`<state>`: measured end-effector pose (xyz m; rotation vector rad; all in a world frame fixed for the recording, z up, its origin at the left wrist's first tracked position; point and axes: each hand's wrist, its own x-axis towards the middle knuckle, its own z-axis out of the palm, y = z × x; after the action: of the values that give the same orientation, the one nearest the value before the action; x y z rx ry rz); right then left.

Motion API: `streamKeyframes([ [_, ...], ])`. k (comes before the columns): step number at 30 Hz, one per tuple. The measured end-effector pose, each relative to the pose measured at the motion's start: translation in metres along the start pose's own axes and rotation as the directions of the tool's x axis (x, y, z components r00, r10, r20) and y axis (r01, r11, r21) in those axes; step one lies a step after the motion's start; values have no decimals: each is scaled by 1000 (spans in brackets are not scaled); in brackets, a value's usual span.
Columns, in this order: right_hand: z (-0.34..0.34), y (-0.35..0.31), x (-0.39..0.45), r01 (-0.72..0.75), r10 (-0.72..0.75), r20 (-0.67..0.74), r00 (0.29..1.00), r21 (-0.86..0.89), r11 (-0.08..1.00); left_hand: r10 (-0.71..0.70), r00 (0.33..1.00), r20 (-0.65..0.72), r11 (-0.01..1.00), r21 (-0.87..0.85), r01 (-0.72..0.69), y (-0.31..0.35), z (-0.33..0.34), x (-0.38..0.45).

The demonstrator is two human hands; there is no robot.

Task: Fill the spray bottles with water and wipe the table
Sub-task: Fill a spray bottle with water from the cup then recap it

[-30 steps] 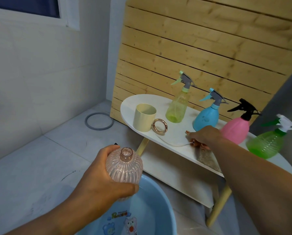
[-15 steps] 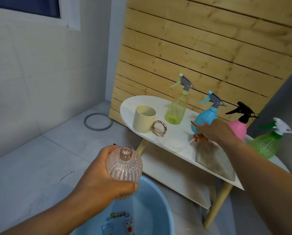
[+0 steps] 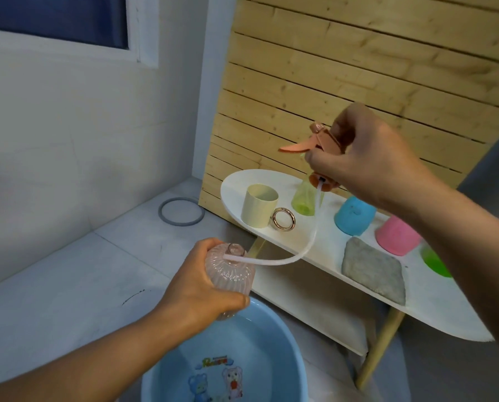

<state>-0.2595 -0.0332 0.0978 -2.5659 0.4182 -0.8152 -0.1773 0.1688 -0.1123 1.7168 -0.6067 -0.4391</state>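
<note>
- On the white oval tabletop stand four coloured plastic spray bottles, only their bodies showing: one yellow-green, one blue, one pink, one bright green at the far right, mostly hidden by the right forearm.
- Fifth bottle: a ribbed clear pink bottle, open-necked, gripped around its body by the left hand above the round blue plastic basin holding water.
- One peach trigger spray head is clasped in the curled fingers of the right hand, raised over the table; its white dip tube curves down, the tip lying at the pink bottle's neck.
- One cream cup, one rose-gold ring leaning on it, one grey folded cloth lie on the tabletop; one grey rubber ring lies on the tiled floor.
- Half a second earlier the right hand was low on the table beside the cloth; now it is lifted with the spray head.
</note>
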Motion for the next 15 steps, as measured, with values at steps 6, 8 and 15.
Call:
streamKeyframes([
  [6,0,-27,3,164,-180,-24,983,-309,937,51,999,-19,998,47,-50,4,-1,-4],
  [8,-3,-33,8,190,-214,-33,976,-344,920,61,998,-25,996,70,-59,4,0,-4],
  [15,-4,-56,20,321,-384,6,923,-561,763,53,999,-9,996,75,-52,5,0,-4],
])
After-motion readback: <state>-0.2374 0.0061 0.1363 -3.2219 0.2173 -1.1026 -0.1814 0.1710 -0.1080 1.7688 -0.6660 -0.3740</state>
